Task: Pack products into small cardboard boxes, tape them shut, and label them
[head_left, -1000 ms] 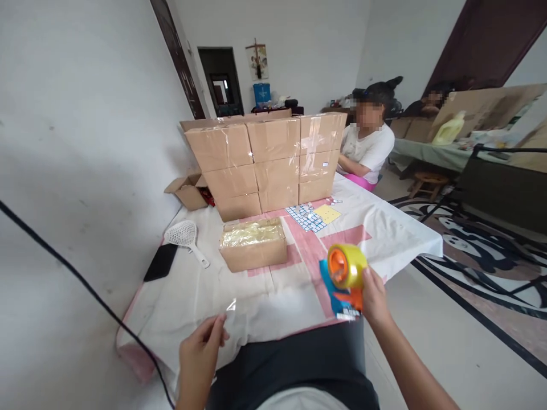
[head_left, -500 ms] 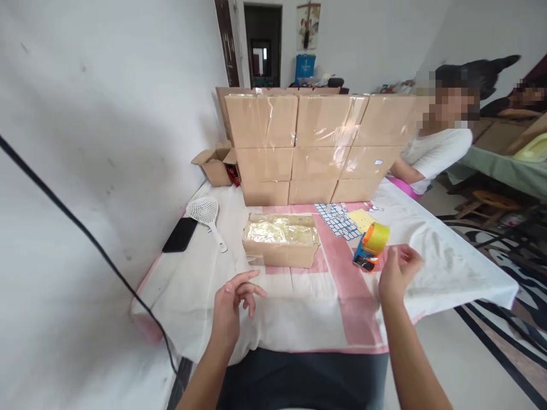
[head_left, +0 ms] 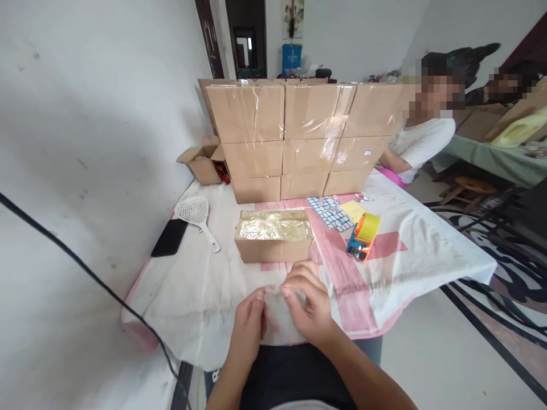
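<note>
My left hand (head_left: pixel 249 320) and my right hand (head_left: pixel 311 304) are close together above the front edge of the table. The fingers of both are curled in a pinch, thumbs facing each other. A pale, thin, see-through patch shows between the fingertips; I cannot make out whether it is film or the cloth beneath. Just beyond the hands lies a small long cardboard box (head_left: pixel 274 249), its top covered with shiny clear tape. To its right stands a tape dispenser (head_left: pixel 362 238) with a yellow roll, blue and orange in its frame, touched by neither hand.
A wall of taped cardboard boxes (head_left: pixel 305 142) stands at the back of the cloth-covered table (head_left: pixel 205 302). An open carton (head_left: pixel 205 165), a white slotted skimmer (head_left: pixel 194 213) and a black phone-like slab (head_left: pixel 170 237) are at left. A person in a white top (head_left: pixel 431 139) sits behind at right.
My hands, apart before, have come together in front of the box. The right hand has moved left, away from the tape dispenser. The view has shifted slightly.
</note>
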The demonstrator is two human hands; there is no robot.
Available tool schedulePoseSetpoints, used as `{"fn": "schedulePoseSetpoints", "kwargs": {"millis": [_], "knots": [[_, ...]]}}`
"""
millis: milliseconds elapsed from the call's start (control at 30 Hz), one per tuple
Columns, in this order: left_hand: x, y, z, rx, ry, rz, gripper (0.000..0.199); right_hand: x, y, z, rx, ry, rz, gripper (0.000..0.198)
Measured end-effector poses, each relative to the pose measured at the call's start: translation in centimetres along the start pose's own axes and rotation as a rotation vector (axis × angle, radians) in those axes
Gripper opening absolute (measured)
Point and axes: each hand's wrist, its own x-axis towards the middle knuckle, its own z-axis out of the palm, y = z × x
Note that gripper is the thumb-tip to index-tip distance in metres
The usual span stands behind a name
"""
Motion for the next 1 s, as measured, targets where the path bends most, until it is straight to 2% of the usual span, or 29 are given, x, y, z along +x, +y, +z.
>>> {"fn": "schedulePoseSetpoints", "kwargs": {"millis": [67, 133, 167, 267, 333, 433, 500, 600, 800, 900, 1000], "knots": [[0.3, -0.9, -0.6, 0.098, 0.002, -0.068, 0.069, 0.8, -1.2, -1.8, 0.024, 0.151, -0.023, 0.015], [0.5, -1.6, -1.1, 0.139, 0.024, -0.074, 0.070, 2.8, -1.7, -3.6, 0.034, 0.298, 0.024, 0.015], [0.5, -1.8, -1.3, 0.144, 0.041, -0.063, 0.071, 4.1, -1.4, -4.4, 0.036, 0.323, 0.066, 0.014], [0.2, -0.7, -1.4, 0.143, 0.122, 0.025, 0.065, 8.7, 1.7, -5.5, 0.054, 0.230, 0.225, 0.017], [0.3, 1.0, -1.2, 0.135, 0.186, 0.108, 0.060, 11.4, 5.2, -5.1, -0.064, 0.124, 0.356, 0.020], [1.0, 3.7, -0.5, 0.108, 0.222, 0.227, 0.054, 13.9, 10.4, -3.9, -0.185, 0.052, 0.439, 0.015], [1.9, 4.9, 0.1, 0.092, 0.220, 0.288, 0.052, 14.4, 12.9, -3.5, -0.236, 0.009, 0.458, 0.014], [3.9, 6.1, 1.3, 0.142, 0.198, 0.357, 0.051, 14.0, 14.8, -3.7, -0.292, -0.040, 0.460, 0.012], [9.3, 8.0, 5.3, 0.625, -0.067, 0.435, 0.059, 12.7, 16.1, -4.2, -0.375, -0.092, 0.430, 0.008], [10.8, 7.7, 7.0, 0.793, -0.104, 0.400, 0.051, 13.0, 17.0, -3.8, -0.462, -0.037, 0.450, 0.015], [11.3, 6.7, 7.5, 0.765, -0.048, 0.371, 0.046, 15.1, 18.8, -4.9, -0.723, 0.099, 0.433, 0.033]]}}
